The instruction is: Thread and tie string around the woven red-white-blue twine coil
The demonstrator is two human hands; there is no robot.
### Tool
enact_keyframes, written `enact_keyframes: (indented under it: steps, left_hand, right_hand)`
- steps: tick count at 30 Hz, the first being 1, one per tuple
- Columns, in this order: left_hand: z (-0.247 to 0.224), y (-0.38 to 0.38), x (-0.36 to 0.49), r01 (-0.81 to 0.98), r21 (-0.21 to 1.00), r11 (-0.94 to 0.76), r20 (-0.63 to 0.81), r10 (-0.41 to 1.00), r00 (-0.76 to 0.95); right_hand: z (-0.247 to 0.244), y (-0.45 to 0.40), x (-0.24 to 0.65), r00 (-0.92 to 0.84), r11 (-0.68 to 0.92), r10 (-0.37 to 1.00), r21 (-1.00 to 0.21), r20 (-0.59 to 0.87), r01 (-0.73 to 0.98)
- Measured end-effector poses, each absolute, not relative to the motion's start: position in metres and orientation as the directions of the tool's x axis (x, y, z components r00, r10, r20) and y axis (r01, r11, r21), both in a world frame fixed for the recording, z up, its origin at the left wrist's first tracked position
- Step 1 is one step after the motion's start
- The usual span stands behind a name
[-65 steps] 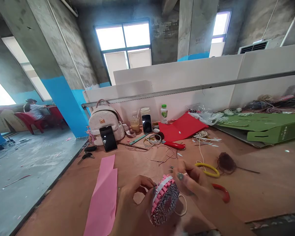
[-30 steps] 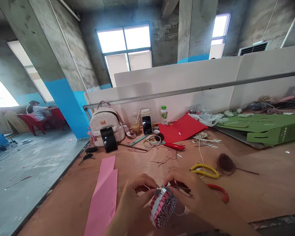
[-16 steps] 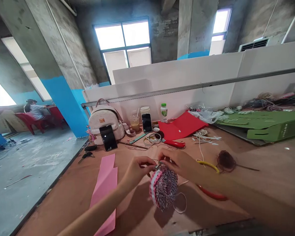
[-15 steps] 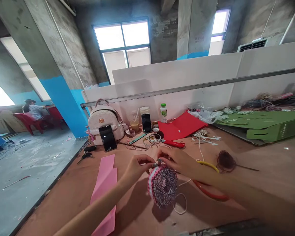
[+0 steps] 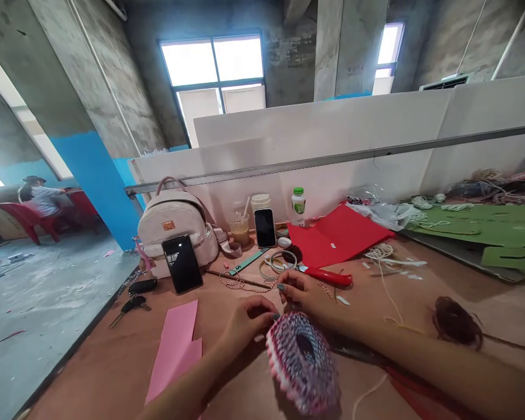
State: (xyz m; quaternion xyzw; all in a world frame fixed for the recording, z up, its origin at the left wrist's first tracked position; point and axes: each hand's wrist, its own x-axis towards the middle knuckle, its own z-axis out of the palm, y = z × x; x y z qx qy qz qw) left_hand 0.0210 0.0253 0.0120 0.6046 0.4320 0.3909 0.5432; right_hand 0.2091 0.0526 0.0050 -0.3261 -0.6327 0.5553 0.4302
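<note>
Head view, looking forward and down over a brown board surface (image 5: 114, 373). Round woven paper piece (image 5: 301, 361) in pink, white and black folds, just below both hands at about 6 o'clock from them, tilted, with its dark centre showing. Left hand (image 5: 249, 324) closed in a pinch at the upper rim of the piece. Right hand (image 5: 301, 294) curled just above that rim, fingers bent toward the left hand; no telling whether it grips the piece or only sits beside it.

At 9 o'clock from the hands, a folded pink paper strip (image 5: 175, 344). At 11 o'clock, a black phone (image 5: 182, 263) leaning on a white backpack (image 5: 170, 224), with keys (image 5: 131, 304) nearby. At 12 o'clock, metal bangles (image 5: 277, 262), a red-handled cutter (image 5: 326, 276), an upright phone (image 5: 265, 227) and a green-capped bottle (image 5: 298, 207). At 1 o'clock, a red folder (image 5: 336, 236) and a white cord (image 5: 380, 252). At 3 o'clock, a dark tangle of thread (image 5: 455, 324). Far off at 10 o'clock, past a blue-painted pillar (image 5: 94, 181), a seated person (image 5: 41, 198) on a red chair (image 5: 21, 213).
</note>
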Motion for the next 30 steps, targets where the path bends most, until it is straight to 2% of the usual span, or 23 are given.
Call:
enact_keyframes:
  steps: [9,16,21,27,30]
  left_hand:
    - [0.015,0.026,0.013,0.161,0.983,-0.086,0.032,0.948,0.316]
    - [0.013,0.024,0.008,0.211,0.968,-0.136,0.058,0.94,0.337]
    - [0.013,0.025,0.003,0.238,0.956,-0.171,0.07,0.922,0.381]
    - [0.015,0.026,0.001,0.235,0.946,-0.225,0.043,0.803,0.595]
    - [0.014,0.026,0.0,0.244,0.938,-0.247,0.034,0.765,0.644]
  right_hand:
    - [0.004,0.036,0.213,-0.502,0.08,0.862,-0.997,0.074,-0.01]
    - [0.009,0.04,0.214,-0.373,0.201,0.911,-0.979,0.177,0.027]
    - [0.003,0.044,0.216,-0.377,0.2,0.908,-0.98,0.185,0.003]
    - [-0.007,0.048,0.213,-0.394,-0.041,0.919,-0.988,0.021,-0.148]
    - [-0.01,0.051,0.212,-0.424,-0.09,0.906,-0.981,-0.01,-0.17]
